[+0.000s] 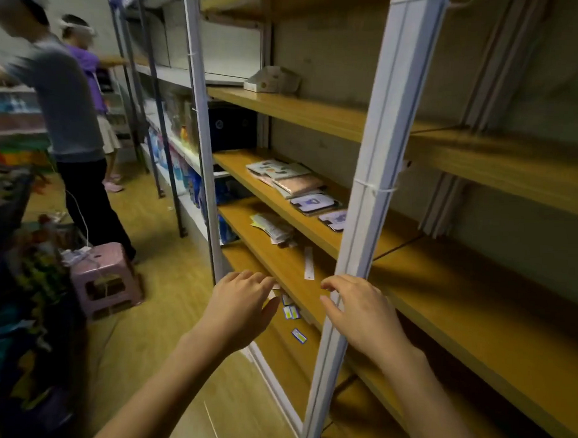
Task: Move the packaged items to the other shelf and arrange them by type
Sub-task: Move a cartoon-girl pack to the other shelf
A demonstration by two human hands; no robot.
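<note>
- Reaching forward and low, the left hand (241, 303) and the right hand (360, 308) are both held out, backs up, in front of a wooden shelf unit (475, 326).
- The left hand's fingers are relaxed and slightly curved, gripping nothing. A small white scrap shows just past the fingertips; whether they touch it cannot be told.
- The right hand's fingers are loosely spread and hold nothing. It is in front of the white metal post (371, 189) that runs up the front of the unit; contact with the post cannot be told.
- Between the two hands, on a low board, a few small blue-and-yellow packets (291, 312) lie scattered flat.
- One board higher sits a loose pile of pale packets (274, 229), with a white strip (308, 267) lying apart, nearer the front edge.
- On the board above that, flat packages (292, 179) lie overlapping in a row. Just beside them, toward the post, are purple-printed packets (313, 203).
- A small cardboard box (272, 79) stands on a higher board, near the back wall.
- At far left, a person in a grey top (64, 109) and a person in a purple top (89, 64) stand at other shelving, both blurred.
- A pink plastic stool (104, 277) stands on the wooden floor near them.
</note>
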